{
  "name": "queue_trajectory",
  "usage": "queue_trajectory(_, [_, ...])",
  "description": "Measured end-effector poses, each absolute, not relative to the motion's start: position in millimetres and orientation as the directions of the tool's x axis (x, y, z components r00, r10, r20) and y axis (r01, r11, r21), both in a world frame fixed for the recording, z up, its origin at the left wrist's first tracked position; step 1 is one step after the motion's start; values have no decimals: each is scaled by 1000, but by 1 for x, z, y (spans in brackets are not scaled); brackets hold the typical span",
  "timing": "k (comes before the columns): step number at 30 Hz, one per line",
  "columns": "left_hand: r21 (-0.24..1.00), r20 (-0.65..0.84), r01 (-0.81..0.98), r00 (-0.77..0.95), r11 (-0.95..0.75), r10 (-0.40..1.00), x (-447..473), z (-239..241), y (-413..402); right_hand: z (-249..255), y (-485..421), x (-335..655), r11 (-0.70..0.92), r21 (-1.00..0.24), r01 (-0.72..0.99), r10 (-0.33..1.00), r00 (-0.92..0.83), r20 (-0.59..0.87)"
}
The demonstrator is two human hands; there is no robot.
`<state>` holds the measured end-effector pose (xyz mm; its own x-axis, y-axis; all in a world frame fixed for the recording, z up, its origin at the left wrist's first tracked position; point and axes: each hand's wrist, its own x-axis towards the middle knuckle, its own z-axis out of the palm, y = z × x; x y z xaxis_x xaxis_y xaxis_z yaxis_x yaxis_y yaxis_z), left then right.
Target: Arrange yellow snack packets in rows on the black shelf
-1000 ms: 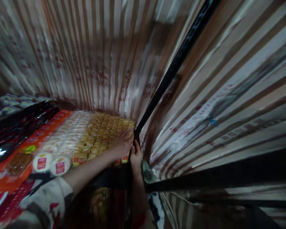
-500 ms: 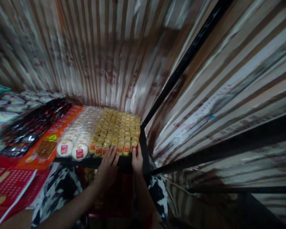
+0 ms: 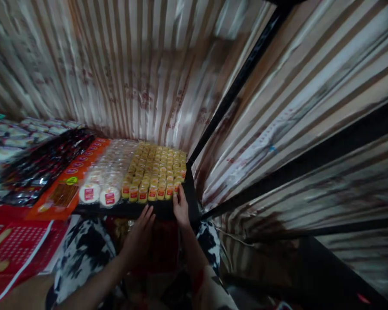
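The right hand [image 3: 181, 206] touches the yellow packs [image 3: 157, 172] near the front right corner of the black shelf [image 3: 163, 210]; I can't tell if it grips one. The left hand [image 3: 139, 232] is open, fingers at the front edge. Rows of yellow packs run toward the back edge. Left of them are round white packs [image 3: 108, 174], then an orange bag [image 3: 67, 189].

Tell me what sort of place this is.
Likely a snack shop or stall: yellow packs, white packs and an orange pack sit side by side on a black shelf.
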<state>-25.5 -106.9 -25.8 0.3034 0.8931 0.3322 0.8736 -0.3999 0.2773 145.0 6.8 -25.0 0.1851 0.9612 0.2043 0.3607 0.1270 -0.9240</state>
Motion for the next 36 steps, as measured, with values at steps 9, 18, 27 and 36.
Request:
queue_trajectory(9, [332,321,846,314,-417,893,-21,-35,-116,-28,8,145,155,-887,436,959,151,242])
queue_trajectory(18, [256,444,924,148,-284,884,-21,-17,-103,-40,4,154,187,-782,595,941,119,316])
queue_trajectory(27, [307,471,951,-110,-46,875,-43,-19,-86,-38,5,150,196,-720,666,953,44,301])
queue_trajectory(36, [323,480,938,-50,-123,876,-54,-45,-68,-41,7,149,214,-683,698,938,49,344])
